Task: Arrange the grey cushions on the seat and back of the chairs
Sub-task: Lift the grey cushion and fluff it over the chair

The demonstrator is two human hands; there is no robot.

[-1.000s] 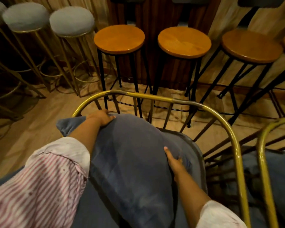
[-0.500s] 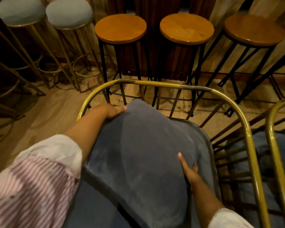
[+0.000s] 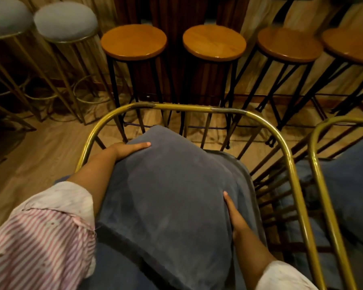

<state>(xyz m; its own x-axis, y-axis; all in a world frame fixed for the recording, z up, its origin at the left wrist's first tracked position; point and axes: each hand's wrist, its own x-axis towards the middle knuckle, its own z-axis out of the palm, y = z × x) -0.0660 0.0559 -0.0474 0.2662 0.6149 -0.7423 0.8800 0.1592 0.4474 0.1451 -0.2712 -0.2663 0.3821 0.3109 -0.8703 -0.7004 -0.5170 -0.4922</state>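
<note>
1. Two hands press on one grey cushion (image 3: pixel 168 197) at the frame's centre; it lies tilted inside the brass chair frame (image 3: pixel 289 164), over the seat pad (image 3: pixel 246 178).
2. Left hand (image 3: pixel 130 148), centre left: fingers flat and extended along the cushion's upper left edge, palm down, not curled around it.
3. Right hand (image 3: pixel 233 216), lower right of centre: laid flat against the cushion's right side, fingers straight, no closed grasp visible.
4. Striped sleeve (image 3: pixel 40 243), lower left, covers the left upper arm.
5. Second brass chair (image 3: pixel 323 185), right edge, holds another grey cushion (image 3: pixel 352 181).
6. Four wooden stools, e.g. (image 3: pixel 134 41), stand across the top; two grey padded stools, e.g. (image 3: pixel 65 20), stand at upper left.
</note>
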